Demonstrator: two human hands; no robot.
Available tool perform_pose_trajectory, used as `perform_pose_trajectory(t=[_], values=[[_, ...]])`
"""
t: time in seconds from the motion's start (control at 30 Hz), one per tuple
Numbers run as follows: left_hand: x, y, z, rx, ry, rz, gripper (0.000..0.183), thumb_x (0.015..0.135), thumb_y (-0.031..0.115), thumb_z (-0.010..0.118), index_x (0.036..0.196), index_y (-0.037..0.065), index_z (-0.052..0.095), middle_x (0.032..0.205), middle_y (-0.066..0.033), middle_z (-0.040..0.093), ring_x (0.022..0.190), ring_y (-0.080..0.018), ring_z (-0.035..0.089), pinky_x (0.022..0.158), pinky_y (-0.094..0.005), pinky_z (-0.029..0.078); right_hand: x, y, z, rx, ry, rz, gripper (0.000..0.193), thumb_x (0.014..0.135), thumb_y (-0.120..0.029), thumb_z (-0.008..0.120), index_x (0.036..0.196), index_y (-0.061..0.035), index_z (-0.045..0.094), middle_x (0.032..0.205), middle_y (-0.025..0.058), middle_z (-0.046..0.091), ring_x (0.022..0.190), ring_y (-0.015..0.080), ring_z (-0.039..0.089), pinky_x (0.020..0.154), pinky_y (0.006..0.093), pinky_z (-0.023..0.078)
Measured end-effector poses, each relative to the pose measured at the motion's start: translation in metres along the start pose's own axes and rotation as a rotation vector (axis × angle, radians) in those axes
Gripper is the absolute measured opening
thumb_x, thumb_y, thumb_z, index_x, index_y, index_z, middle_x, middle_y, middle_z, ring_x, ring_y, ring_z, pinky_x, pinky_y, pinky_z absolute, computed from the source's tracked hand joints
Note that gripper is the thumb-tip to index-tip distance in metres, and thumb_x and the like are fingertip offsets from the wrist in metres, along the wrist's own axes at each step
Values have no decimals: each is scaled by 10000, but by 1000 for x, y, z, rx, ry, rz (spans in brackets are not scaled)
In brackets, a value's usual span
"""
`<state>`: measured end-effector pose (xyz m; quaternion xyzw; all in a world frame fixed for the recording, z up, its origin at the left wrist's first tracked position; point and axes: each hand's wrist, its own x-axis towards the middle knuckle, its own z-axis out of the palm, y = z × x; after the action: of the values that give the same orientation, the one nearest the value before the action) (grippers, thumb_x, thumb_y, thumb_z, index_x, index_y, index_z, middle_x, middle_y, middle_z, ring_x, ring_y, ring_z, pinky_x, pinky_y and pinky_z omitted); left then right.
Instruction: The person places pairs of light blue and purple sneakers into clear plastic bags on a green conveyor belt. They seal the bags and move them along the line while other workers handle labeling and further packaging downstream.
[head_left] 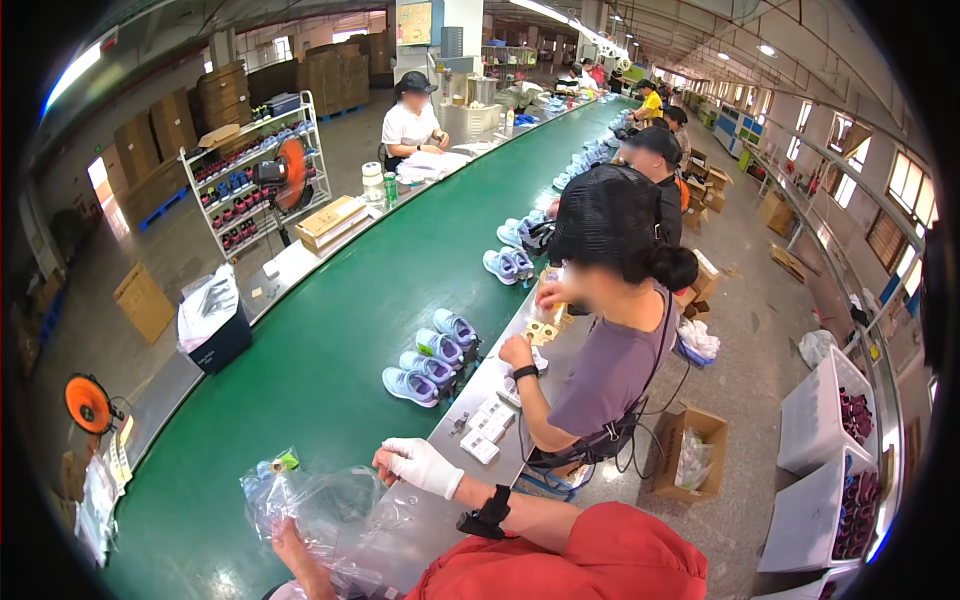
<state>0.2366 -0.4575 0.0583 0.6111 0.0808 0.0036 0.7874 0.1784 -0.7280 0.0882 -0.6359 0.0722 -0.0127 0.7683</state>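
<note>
A clear plastic bag (335,505) hangs over the near edge of the green conveyor belt, with something light blue and bright green showing through its far left end. My left hand (292,552), bare, is closed on the bag's near left side; part of the fingers is behind the film. My right hand (425,467) wears a white glove with bare fingertips. Its fingers are bent together at the bag's right edge. A black strap device (487,512) is on my right wrist. Beyond my right hand, pale blue sneakers (430,365) stand in a row on the belt.
A co-worker (615,350) in a purple top works at the metal side table, near small white boxes (487,430). More sneakers (510,262) sit farther along the green belt (330,340). A dark blue bin (218,340) and an orange fan (90,403) stand left.
</note>
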Motion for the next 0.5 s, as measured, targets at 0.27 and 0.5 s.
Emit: perform_pose_trajectory(t=[0.27,0.5], values=[[-4,10,14,156,65,-63,195,864,137,566,1010,8,578,889,1,548,805,-108,512,680,-249,415,32,44,-40,-640,-58,15,283,838,-314,554,958,-73,641,943,142,650,898,281,610,792,363,467],[9,9,27,258,158,-74,131,856,155,596,955,72,616,760,71,535,643,-28,467,535,-194,368,80,72,-119,-1174,22,105,470,762,-517,572,1096,-190,607,1107,188,541,1077,344,507,915,432,410]])
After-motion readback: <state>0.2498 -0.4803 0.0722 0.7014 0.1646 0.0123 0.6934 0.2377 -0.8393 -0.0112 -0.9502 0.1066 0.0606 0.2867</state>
